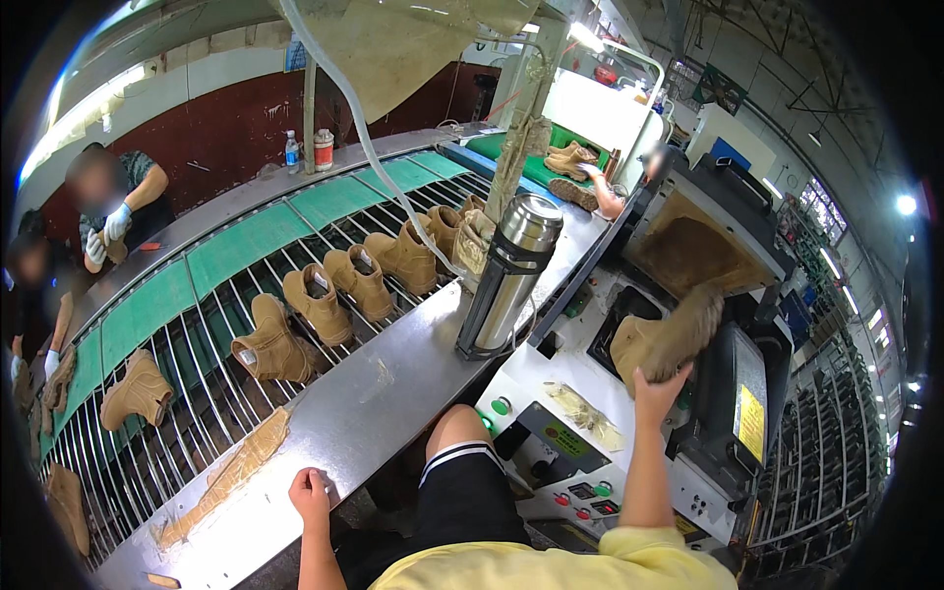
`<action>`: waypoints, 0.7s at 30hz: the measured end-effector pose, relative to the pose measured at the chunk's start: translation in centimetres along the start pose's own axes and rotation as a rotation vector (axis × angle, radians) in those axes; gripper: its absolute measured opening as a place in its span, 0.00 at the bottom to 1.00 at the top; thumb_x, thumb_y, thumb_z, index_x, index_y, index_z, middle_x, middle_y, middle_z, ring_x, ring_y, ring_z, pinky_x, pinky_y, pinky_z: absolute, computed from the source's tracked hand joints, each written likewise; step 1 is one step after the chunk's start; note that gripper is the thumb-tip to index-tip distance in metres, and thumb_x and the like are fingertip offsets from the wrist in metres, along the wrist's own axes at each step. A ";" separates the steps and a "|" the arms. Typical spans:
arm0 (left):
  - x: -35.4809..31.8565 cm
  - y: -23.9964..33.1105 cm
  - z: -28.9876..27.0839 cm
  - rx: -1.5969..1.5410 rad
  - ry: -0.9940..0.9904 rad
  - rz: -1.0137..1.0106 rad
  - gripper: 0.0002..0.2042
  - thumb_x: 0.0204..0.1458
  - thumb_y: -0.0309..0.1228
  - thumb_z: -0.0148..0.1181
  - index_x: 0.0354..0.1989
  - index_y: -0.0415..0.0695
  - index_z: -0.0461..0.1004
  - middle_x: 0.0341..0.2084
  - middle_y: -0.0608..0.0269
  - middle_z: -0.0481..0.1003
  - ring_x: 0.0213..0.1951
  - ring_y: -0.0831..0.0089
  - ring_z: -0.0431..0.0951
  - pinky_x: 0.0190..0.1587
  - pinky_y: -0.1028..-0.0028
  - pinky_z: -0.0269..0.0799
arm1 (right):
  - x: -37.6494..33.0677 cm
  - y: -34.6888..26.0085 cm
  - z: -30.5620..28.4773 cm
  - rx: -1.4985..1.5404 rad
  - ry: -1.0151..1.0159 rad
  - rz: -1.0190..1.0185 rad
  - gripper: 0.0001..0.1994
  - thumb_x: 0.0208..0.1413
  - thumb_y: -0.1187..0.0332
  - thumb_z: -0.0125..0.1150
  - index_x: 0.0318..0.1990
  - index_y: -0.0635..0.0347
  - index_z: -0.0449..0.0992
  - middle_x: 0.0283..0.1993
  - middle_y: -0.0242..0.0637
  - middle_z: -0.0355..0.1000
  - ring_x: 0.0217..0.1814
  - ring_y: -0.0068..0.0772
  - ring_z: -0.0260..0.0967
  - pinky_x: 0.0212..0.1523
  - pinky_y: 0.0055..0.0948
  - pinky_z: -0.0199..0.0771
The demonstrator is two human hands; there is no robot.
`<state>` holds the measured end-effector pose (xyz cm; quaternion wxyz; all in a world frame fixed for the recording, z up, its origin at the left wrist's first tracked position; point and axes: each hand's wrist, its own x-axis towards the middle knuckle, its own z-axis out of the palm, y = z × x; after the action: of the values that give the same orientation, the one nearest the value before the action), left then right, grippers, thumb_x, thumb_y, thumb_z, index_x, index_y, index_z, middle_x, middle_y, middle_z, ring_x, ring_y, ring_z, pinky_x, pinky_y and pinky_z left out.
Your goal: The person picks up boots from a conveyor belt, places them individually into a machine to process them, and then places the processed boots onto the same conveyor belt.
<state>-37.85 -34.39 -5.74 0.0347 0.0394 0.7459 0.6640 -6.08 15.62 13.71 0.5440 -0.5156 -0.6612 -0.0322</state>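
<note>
Well to the left of the left grip, across the metal rods (211,324), a co-worker (146,187) in pale gloves handles a small brown piece. A single tan boot (138,390) lies on the rods, nearer to the left grip. Closer still, a strip of brown tape (231,477) sticks to the metal worktop (379,379). A row of tan boots (315,305) lies beyond the left grip, on the rods.

The left grip (311,497) has its fingers curled together at the worktop's near edge; whether it touches the edge cannot be told. Between the two grips, farther off, a steel flask (511,275) stands on the worktop. The white machine (521,388) begins to the left of the right grip.

The right grip (657,393) is clamped on the held boot (631,344), which rises tilted above the fingers, tan upper to the left, dark sole to the right. A raised lid (708,236) stands beyond the right grip, and a black cover (703,433) sits just to its right.
</note>
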 end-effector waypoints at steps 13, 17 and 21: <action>-6.3 16.5 9.1 -0.436 -1.112 -0.005 0.31 0.51 0.32 0.64 0.61 0.36 0.59 0.56 0.54 0.66 0.57 0.68 0.67 0.60 0.67 0.61 | -9.9 -6.9 -4.9 1.364 -0.632 0.806 0.33 0.45 0.68 0.64 0.61 0.62 0.60 0.61 0.36 0.61 0.61 0.38 0.61 0.62 0.38 0.60; -4.7 16.0 6.2 -0.943 -0.958 -0.085 0.41 0.42 0.35 0.70 0.65 0.40 0.54 0.61 0.50 0.61 0.62 0.60 0.61 0.64 0.61 0.57 | -12.9 -19.7 -6.6 1.238 -1.559 0.239 0.35 0.39 0.60 0.74 0.57 0.58 0.67 0.56 0.36 0.66 0.60 0.41 0.62 0.60 0.39 0.62; -3.4 13.9 -4.2 -1.264 -0.488 -0.167 0.43 0.38 0.41 0.67 0.64 0.42 0.54 0.59 0.51 0.63 0.60 0.55 0.64 0.63 0.56 0.59 | -12.5 -30.2 -7.4 0.987 -1.747 -0.575 0.22 0.46 0.61 0.70 0.48 0.62 0.75 0.49 0.43 0.71 0.53 0.39 0.67 0.55 0.31 0.65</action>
<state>-34.69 -37.27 8.54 0.2692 0.1025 0.1864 0.9393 -24.16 -10.98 22.98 -0.0013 0.0970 -0.8621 0.4974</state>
